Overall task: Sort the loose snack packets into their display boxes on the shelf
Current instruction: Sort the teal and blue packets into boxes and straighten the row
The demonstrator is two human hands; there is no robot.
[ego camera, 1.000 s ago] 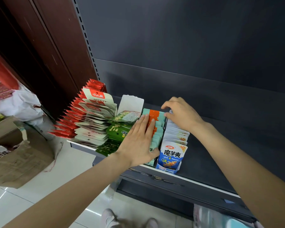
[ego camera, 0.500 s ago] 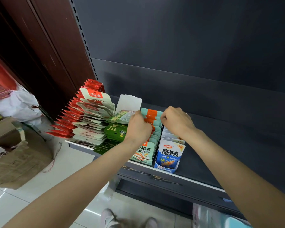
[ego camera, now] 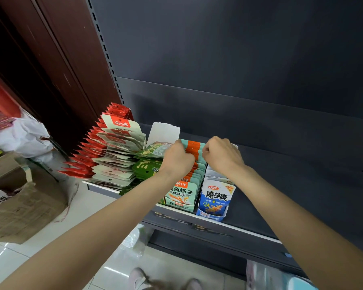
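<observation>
Both hands are up at the back of the teal packets [ego camera: 194, 174], which stand in a row in their display box [ego camera: 181, 207] on the dark shelf [ego camera: 302, 185]. Left hand [ego camera: 177, 159] has fingers curled over the left side of the rear packets, pinching their tops as far as I can see; fingertips are hidden behind the knuckles. Right hand [ego camera: 221, 156] is curled the same way on the right side of that row, thumb against the orange packet tops; it looks like it grips them, but the contact itself is hidden. Just right of the teal row, touching it, is the blue-and-white box [ego camera: 215, 200] with its own packets upright inside; the right wrist passes over its back end. Left of the teal row: green packets [ego camera: 148, 169] lying tilted and loose, a white cardboard flap [ego camera: 165, 132] standing behind them, then pale packets [ego camera: 117, 151] fanned out and red packets [ego camera: 88, 158] at the shelf's left end, against the brown wood panel [ego camera: 57, 65]. On the floor to the left, a torn cardboard box [ego camera: 23, 206] and a white bag [ego camera: 19, 132]. Shoes [ego camera: 138, 278] visible at the bottom edge, on pale tile.
</observation>
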